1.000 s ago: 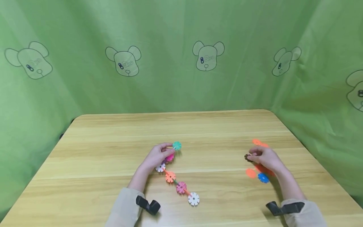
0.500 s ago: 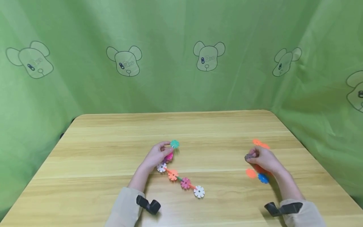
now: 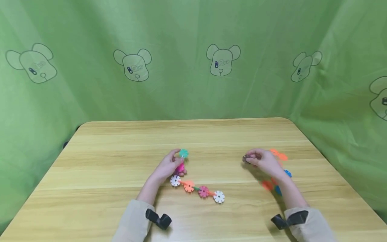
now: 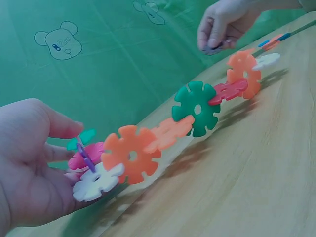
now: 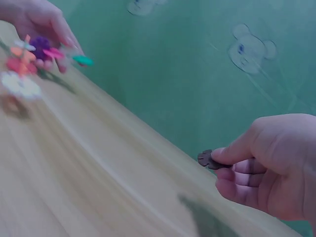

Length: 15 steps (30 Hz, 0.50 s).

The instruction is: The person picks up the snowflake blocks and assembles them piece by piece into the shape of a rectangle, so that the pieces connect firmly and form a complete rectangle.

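Observation:
A chain of interlocking notched plastic discs hangs from my left hand [image 3: 167,166], whose fingers grip it near its far end. At that end is a teal disc [image 3: 183,153], with a pink disc [image 3: 180,167] beneath the fingers. Toward the right the chain runs through a white disc [image 3: 175,180], an orange disc [image 3: 189,186] and a magenta disc [image 3: 203,191] to a white end disc [image 3: 219,197]. Between thumb and fingers my right hand [image 3: 266,163] pinches a dark brown notched disc [image 5: 209,159], held above the table and apart from the chain.
Loose orange discs [image 3: 282,157] and a blue disc [image 3: 288,173] lie on the wooden table [image 3: 136,141] by the right forearm, which partly covers others. A green curtain [image 3: 181,94] stands behind the table. Each sleeve carries a black strapped wrist camera [image 3: 158,219].
My right hand has lifted the brown disc from the loose pieces and moved left with it. The chain's white end has swung right and away from me, while my left hand has barely moved.

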{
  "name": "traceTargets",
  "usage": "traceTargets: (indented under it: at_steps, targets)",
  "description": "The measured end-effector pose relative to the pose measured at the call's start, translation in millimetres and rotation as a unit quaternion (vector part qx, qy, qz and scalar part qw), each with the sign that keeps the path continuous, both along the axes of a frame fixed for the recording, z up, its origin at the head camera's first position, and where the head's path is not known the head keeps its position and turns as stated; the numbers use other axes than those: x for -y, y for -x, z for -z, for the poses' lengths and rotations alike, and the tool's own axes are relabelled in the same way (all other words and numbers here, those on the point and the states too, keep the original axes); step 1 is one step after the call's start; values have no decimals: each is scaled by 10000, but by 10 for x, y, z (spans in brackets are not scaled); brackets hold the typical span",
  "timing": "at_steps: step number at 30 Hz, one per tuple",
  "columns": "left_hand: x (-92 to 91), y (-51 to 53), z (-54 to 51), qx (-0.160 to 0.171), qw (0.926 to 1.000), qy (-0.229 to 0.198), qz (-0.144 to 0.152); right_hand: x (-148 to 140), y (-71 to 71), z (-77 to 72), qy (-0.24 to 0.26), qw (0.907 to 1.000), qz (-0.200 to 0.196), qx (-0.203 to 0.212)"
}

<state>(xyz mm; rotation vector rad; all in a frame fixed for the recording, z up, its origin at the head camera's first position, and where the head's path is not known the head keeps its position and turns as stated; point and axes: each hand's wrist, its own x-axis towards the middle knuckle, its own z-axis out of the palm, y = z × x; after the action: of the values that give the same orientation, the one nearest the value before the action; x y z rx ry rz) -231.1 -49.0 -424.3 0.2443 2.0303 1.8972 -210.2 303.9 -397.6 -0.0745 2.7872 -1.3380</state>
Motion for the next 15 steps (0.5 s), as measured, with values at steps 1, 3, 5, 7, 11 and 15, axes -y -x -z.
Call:
traceTargets:
  at_steps: [1,3,5,7,11,15]
  targets:
    - [0,-3,-1,-45,9999,94,28,57,14,-9,103,9999,-67,39]
    - [-3,-14,-4,-46,9998,150,113,178,42,-25,319,9993,-193,71]
    - [-7,-25,-11,-47,9997,137,187,301,74,-38,476,9982,-354,46]
    - [-12,-32,-16,87,9995,-57,286,422,108,-54,663,9966,-485,27]
    - [-18,-34,-17,66,9995,-137,283,653,173,-69,992,9928,-673,-8]
    - [-23,-18,-3,-130,9997,137,141,870,224,-46,1177,9900,-783,-20]
